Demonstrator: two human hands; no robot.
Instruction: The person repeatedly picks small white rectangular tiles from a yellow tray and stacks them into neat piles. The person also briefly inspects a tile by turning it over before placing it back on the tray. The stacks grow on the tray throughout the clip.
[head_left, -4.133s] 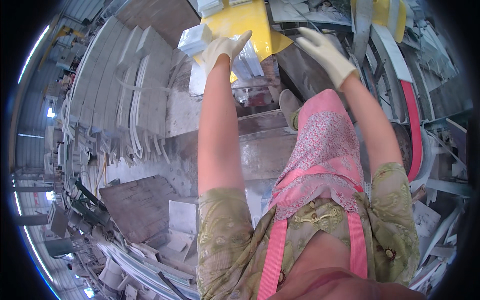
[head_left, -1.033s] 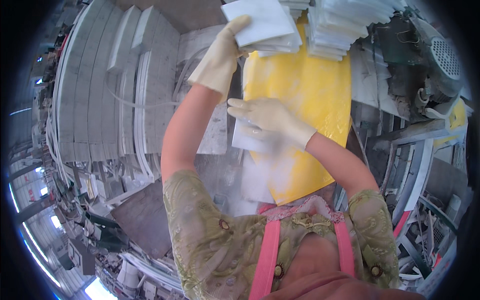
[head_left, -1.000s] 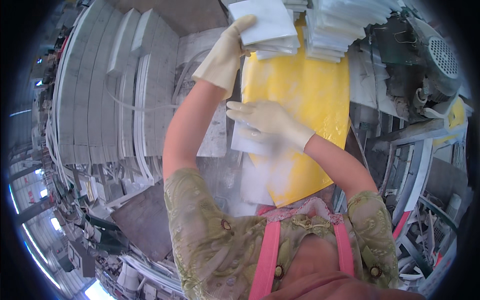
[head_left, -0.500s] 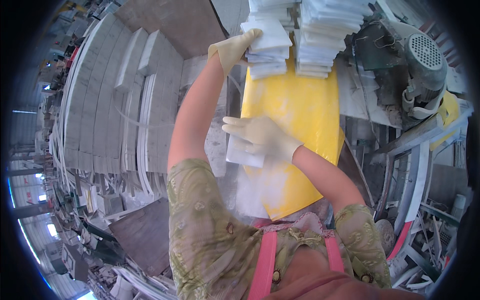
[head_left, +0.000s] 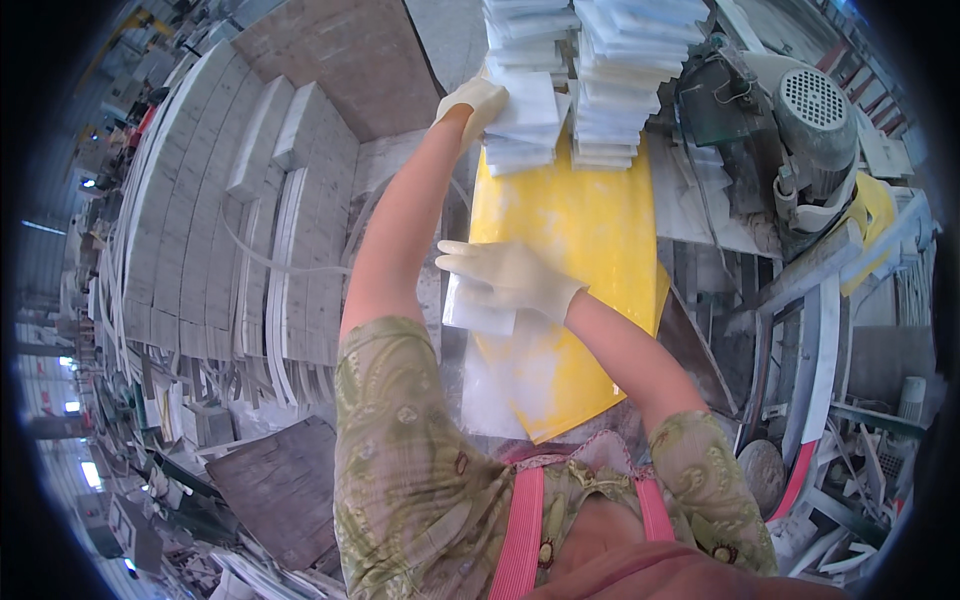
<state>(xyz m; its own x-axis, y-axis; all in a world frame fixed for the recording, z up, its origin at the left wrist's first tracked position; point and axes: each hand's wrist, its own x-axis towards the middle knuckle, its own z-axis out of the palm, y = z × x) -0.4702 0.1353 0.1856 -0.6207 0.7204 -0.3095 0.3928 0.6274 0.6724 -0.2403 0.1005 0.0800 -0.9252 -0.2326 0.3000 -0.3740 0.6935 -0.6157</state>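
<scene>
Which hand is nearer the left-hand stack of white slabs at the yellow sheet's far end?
Left. The left hand is at the left edge of that stack; the right hand is apart from it, nearer the body, by another white slab.

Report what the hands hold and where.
Cream-gloved left hand grips stacked white square slabs by their left edges; whether the right hand holds the white slab under it is unclear.

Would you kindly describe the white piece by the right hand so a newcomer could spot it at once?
Find the bright yellow sheet in the middle of the view. At its left edge, partway down, the cream-gloved right hand is over a small white piece, partly hiding it. Unlike the white stacks at the sheet's far end, it lies apart, nearer the wearer's body.
</scene>
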